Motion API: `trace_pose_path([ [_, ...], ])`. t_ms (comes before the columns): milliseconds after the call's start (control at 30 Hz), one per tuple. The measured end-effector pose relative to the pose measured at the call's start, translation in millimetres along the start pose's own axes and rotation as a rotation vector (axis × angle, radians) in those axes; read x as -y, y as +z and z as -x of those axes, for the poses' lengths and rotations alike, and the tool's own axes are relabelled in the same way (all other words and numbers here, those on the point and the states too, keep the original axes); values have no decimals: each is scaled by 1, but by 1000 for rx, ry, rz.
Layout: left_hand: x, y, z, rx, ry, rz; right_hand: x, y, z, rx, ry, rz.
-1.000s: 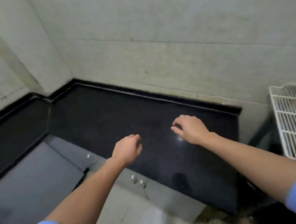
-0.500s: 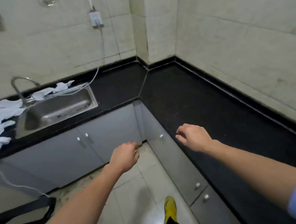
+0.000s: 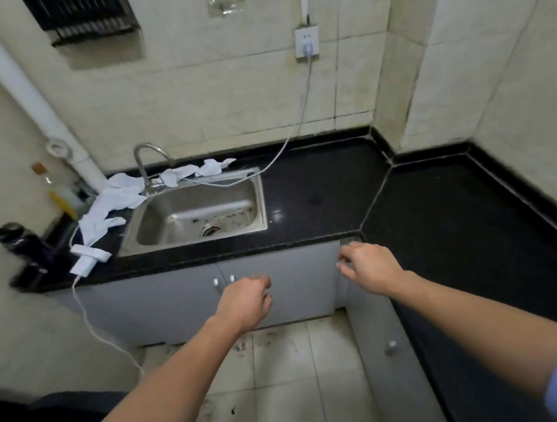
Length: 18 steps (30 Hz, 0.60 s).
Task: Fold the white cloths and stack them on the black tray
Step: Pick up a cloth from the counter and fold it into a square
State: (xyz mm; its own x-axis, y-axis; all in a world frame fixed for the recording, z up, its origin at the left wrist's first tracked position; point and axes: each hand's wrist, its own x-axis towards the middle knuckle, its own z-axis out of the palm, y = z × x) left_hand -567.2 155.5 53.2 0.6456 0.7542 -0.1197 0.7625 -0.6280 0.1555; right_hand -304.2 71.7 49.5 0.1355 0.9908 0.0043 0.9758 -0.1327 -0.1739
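Note:
Several crumpled white cloths (image 3: 111, 202) lie on the black counter left of the steel sink (image 3: 195, 213). More white cloths (image 3: 198, 170) lie along the sink's back rim by the tap. A folded white cloth (image 3: 89, 257) sits near the counter's front left edge. No black tray is in view. My left hand (image 3: 247, 303) hangs in the air in front of the grey cabinet doors, fingers loosely curled, holding nothing. My right hand (image 3: 368, 267) hovers at the counter's inner corner edge, fingers loosely bent and empty. Both hands are well apart from the cloths.
A black L-shaped counter (image 3: 436, 219) runs along both walls. A black bottle (image 3: 19, 242) stands at the far left. A white cable (image 3: 285, 141) runs from a wall socket to the sink rim; another cable (image 3: 90, 319) hangs off the counter. Tiled floor lies below.
The view has swung left from the right-hand counter to the sink and the cloths. Both hands stay raised, empty and loosely curled, now in front of the cabinets.

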Motion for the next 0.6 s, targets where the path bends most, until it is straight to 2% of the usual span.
trace_pose_path([
  [333,116,-7,-90,12,-167,26,38,25,-173,114,-141,26],
  [600,210,-46,-198,-59,-169,86,57,23,-319,90,-87,10],
])
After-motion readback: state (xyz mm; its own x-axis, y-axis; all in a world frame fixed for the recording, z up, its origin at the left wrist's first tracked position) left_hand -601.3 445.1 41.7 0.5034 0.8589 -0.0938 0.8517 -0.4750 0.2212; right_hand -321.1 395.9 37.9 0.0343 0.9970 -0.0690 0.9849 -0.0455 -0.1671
